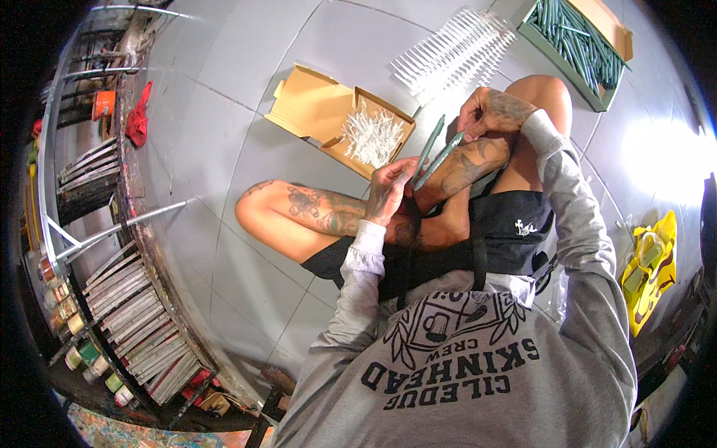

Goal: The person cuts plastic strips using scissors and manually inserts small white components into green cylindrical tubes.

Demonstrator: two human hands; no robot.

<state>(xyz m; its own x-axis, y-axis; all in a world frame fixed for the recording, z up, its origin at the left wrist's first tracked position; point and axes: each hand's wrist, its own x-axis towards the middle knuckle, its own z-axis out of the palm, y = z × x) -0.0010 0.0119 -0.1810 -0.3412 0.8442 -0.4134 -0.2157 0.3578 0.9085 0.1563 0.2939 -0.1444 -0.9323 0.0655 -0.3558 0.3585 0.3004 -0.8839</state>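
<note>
Over my crossed legs I hold two slim dark-green pens. My left hand [392, 190] is closed round the lower ends of both. One pen [430, 145] points up and stands apart from my right hand. The other pen [441, 163] slants up to the right, and the fingers of my right hand [489, 112] are closed on its upper end. Just beyond my left hand lies an open cardboard box [323, 125] with a heap of small white plastic pieces [372, 136] in it. Past my right hand, many thin white pieces [452, 56] lie in rows on the floor.
At the far right is an open box [536, 43] full of green pens [579, 45]. A yellow plastic bag [650, 272] lies to my right. Along the left stands a rack [134, 216] with stacked frames, paint pots and a red cloth [139, 116]. The floor has grey tiles [246, 41].
</note>
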